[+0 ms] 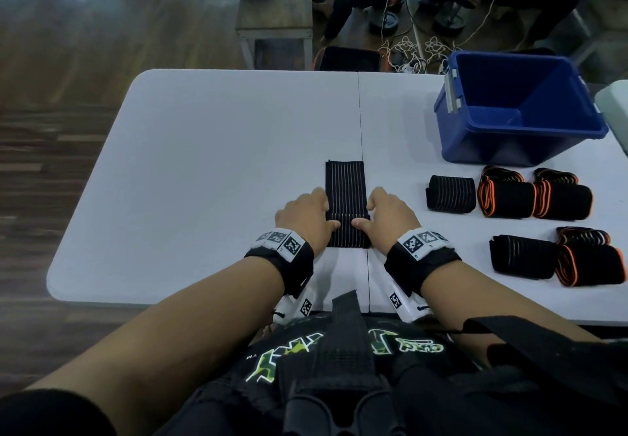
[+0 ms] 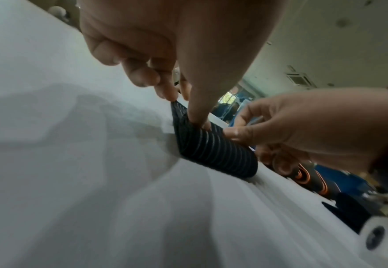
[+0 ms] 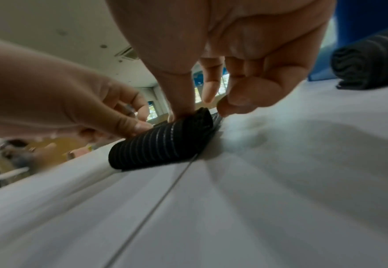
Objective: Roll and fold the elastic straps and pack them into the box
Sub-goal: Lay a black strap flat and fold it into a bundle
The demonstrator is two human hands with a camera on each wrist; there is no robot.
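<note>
A black elastic strap point(image 1: 345, 191) with thin pale stripes lies lengthwise on the white table point(image 1: 210, 150), its near end turned over into a low roll point(image 2: 213, 152) point(image 3: 163, 145). My left hand point(image 1: 307, 218) pinches the roll's left edge, thumb on top. My right hand point(image 1: 387, 216) pinches the right edge the same way. The far part of the strap lies flat beyond my fingers. The blue box point(image 1: 520, 106) stands open at the back right, with nothing visible inside.
Several rolled straps lie right of my hands: a black one point(image 1: 450, 194), orange-edged ones point(image 1: 506, 197) behind, and two more point(image 1: 523, 257) nearer the front edge. Beyond the table are a bench, cables and seated people.
</note>
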